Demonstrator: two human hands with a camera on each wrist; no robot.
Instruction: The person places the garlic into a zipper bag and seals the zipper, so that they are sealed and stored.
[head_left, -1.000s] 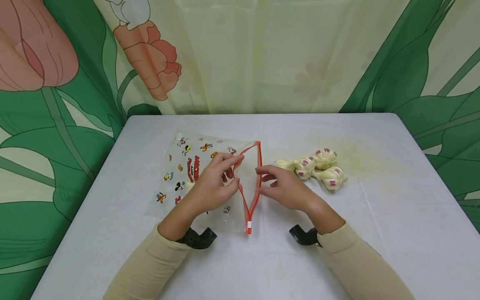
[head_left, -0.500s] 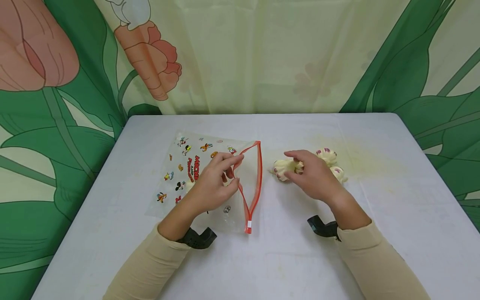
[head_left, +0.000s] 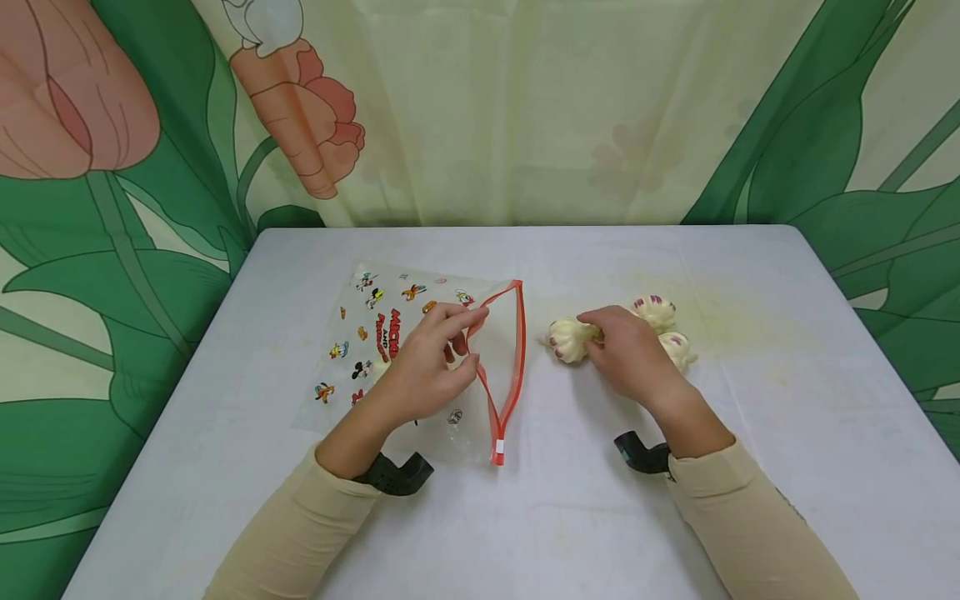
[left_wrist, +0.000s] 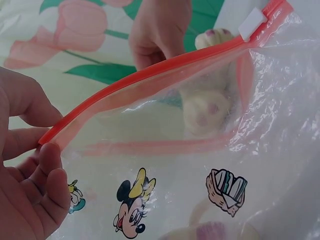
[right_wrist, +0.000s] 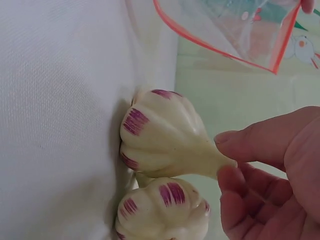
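Note:
A clear zip bag (head_left: 431, 287) with cartoon prints and a red slider edge lies on its side, mouth spread toward the right. My left hand (head_left: 438, 367) pinches one red lip of the mouth; the left wrist view shows this lip (left_wrist: 135, 75) between thumb and fingers. To the right, my right hand (head_left: 630, 354) pinches the stem of a garlic bulb (right_wrist: 165, 132), pale with purple streaks. Two more garlic bulbs, one behind (head_left: 654, 312) and one beside the hand (head_left: 677, 348), are partly covered by it. Through the plastic, another pale bulb (left_wrist: 205, 232) shows inside the bag.
A white cloth covers the table (head_left: 555, 533). Behind it hangs a curtain (head_left: 480, 117) printed with flowers and leaves. The white slider (head_left: 499, 447) sits at the near end of the bag's red edge.
My right hand has left the bag's mouth, moved right to the garlic and closed its fingers on a bulb's stem. My left hand has stayed at the bag.

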